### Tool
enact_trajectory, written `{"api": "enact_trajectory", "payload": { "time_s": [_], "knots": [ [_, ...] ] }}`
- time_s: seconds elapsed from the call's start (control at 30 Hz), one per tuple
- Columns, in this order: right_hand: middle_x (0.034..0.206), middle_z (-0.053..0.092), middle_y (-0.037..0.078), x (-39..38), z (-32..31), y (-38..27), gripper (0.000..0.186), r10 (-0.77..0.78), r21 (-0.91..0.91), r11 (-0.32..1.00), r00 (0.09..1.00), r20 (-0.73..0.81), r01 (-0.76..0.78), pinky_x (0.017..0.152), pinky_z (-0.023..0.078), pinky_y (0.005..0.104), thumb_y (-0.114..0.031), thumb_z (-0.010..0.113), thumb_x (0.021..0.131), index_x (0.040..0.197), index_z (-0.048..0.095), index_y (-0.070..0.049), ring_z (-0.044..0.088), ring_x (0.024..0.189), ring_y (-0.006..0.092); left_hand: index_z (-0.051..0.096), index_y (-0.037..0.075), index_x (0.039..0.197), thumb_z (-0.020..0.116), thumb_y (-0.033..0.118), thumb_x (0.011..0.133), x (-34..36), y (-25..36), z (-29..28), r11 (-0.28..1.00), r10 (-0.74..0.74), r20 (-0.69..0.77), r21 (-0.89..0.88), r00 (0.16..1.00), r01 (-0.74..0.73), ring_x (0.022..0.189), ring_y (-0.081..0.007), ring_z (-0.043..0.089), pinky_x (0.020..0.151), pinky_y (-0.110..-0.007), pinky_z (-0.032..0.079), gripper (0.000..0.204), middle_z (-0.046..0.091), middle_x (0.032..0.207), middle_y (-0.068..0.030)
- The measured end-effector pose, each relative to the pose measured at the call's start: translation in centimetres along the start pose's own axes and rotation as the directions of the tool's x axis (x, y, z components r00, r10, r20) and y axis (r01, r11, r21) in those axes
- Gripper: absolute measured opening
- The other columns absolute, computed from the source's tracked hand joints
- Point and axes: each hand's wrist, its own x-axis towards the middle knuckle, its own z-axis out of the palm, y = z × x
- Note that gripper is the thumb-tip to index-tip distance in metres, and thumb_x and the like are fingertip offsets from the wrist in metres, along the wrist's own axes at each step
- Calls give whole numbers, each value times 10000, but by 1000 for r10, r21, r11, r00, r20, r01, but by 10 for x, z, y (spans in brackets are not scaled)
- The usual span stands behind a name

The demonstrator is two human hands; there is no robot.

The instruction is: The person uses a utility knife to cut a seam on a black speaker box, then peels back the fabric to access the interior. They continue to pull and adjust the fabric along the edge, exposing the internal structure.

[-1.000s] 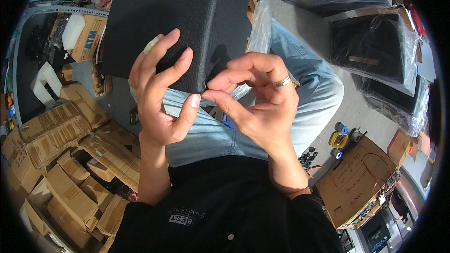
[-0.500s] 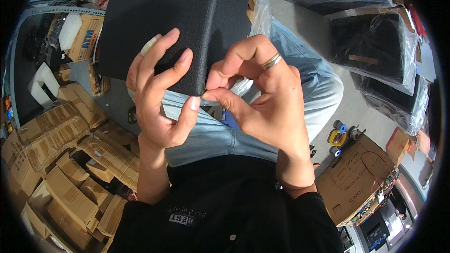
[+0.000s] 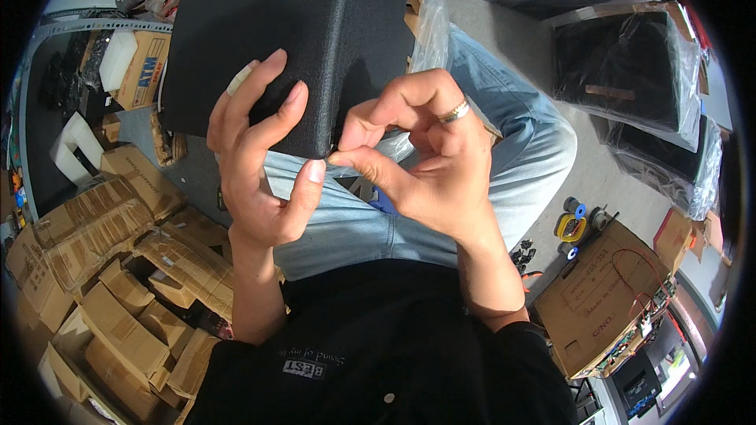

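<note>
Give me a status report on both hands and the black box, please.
Left hand open, near lower corner of black box. Right hand at that corner, grip unclear. Clear plastic beside box; nothing visibly in the way.

Matt, pebbly black box, shiny metal ring, denim jeans, glossy plastic wrap, matt cardboard cartons
</note>
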Motion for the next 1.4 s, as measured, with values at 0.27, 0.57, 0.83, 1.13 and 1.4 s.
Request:
{"api": "enact_trajectory", "payload": {
  "time_s": [0.27,0.57,0.83,1.13,1.4],
  "knots": [
    [962,790,150,1,2,-5,475,-167,-230,959,986,5,164,861,633,319,60,891,843,1215,594,55,809,942,210,707,68,1381,702,223,829,-1,-2,1,1000,1,-1,2,1000,-1,1465,-363,504,1247,-478,274,574,591,1550,-227],
    [924,813,115,15,-7,-3,352,-323,-325,879,937,133,349,843,623,325,-24,885,852,1153,714,39,815,868,217,717,65,1371,702,229,829,-1,-1,1,1000,3,-2,-3,1000,-3,1460,-362,510,1242,-484,278,567,594,1550,-223],
    [921,766,92,23,-14,7,297,-290,-173,930,936,198,325,722,622,330,-35,852,874,1145,730,-21,776,835,230,703,65,1386,702,221,836,0,-3,1,1000,23,-5,-2,1000,-23,1455,-375,512,1241,-493,281,572,589,1550,-234],
    [969,765,143,2,-4,29,635,-337,-72,938,941,22,338,842,641,338,50,908,823,1347,552,78,800,902,229,697,79,1397,714,178,804,0,-1,-2,1000,1,10,-12,1000,-1,1452,-382,511,1240,-489,282,602,587,1549,-239],
    [930,800,126,12,-6,13,570,-415,-211,882,906,78,422,800,637,311,21,893,825,1332,636,70,798,884,212,703,75,1385,711,204,814,0,-1,0,1000,4,1,-1,1000,-4,1455,-371,507,1242,-477,280,586,590,1548,-234]
  ]
}}
